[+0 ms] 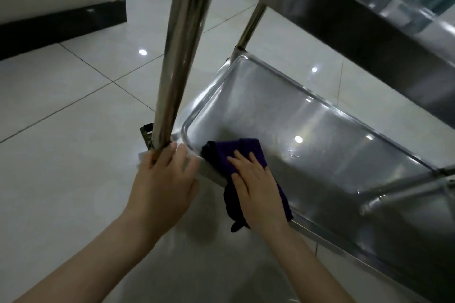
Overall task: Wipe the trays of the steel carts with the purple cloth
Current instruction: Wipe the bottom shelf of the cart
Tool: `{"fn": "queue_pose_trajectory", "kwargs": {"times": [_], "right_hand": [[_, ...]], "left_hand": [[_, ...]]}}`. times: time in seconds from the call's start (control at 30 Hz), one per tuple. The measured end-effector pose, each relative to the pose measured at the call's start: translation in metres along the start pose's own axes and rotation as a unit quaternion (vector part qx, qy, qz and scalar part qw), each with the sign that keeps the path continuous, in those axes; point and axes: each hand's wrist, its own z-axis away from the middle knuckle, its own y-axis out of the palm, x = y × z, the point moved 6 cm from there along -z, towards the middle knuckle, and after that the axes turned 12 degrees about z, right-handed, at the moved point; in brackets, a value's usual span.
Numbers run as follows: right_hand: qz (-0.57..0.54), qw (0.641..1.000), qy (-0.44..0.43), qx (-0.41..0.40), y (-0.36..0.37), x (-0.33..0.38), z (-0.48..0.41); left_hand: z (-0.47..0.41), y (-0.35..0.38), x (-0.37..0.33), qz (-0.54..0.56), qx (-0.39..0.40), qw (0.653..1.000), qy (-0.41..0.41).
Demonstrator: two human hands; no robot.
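Pressing the cloth (236, 152) with flat fingers, lengthwise over the near rim of the tray (270, 110), is your right hand (253, 187); your left hand (162, 184) grips the post (177, 56); free steel lies rightward.

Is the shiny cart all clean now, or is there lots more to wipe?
Not yet. The right hand presses the purple cloth on the near left corner of the bottom steel tray; the left hand holds the upright steel post. No part looks surely wiped already. The rest of this tray, off to the right, seems left, and perhaps the upper steel tray.
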Motion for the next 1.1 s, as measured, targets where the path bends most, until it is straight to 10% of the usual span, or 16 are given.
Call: {"fn": "queue_pose_trajectory", "kwargs": {"times": [0.33, 0.6, 0.9, 1.1], "right_hand": [[0.021, 0.989, 0.146, 0.013, -0.013, -0.080, -0.126], [0.018, 0.996, 0.083, -0.019, -0.008, -0.067, 0.041], [0.036, 0.976, 0.215, -0.002, -0.023, -0.158, -0.083], [0.016, 0.990, 0.133, -0.033, -0.023, -0.119, 0.044]], "left_hand": [[-0.010, 0.031, -0.052, 0.105, 0.017, 0.993, 0.057], [-0.036, 0.046, -0.066, 0.178, 0.017, 0.983, 0.049], [-0.040, 0.058, -0.081, 0.194, 0.001, 0.980, 0.042], [-0.043, 0.069, -0.109, 0.154, 0.043, 0.983, 0.088]]}}
